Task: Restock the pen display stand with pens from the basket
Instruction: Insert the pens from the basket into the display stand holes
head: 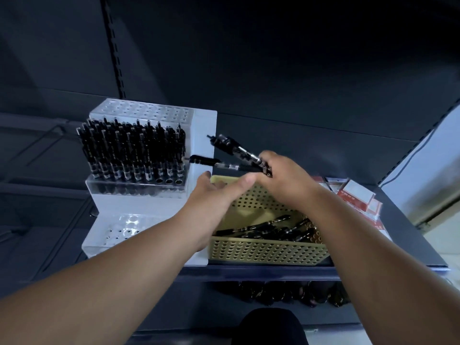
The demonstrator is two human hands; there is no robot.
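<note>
Pens in the right hand, stand waiting on the left

The right hand (281,175) is curled round a bunch of pens (231,146) above the basket's far left corner, their ends pointing left at the pen display stand (149,112). The left hand (214,190) reaches up just beside it, fingers loosely straight and holding nothing. The sensible move is probably to draw one pen out with the left hand while the right keeps the rest bunched. It then goes upright into one of the empty holes (169,181) at the near right of the filled middle tier. The basket (268,252), with more loose pens (268,229) inside, sits right of the stand on a dark blue shelf (273,270). Red-and-white packets (353,192) lie farther right, and the room is dim.
</note>
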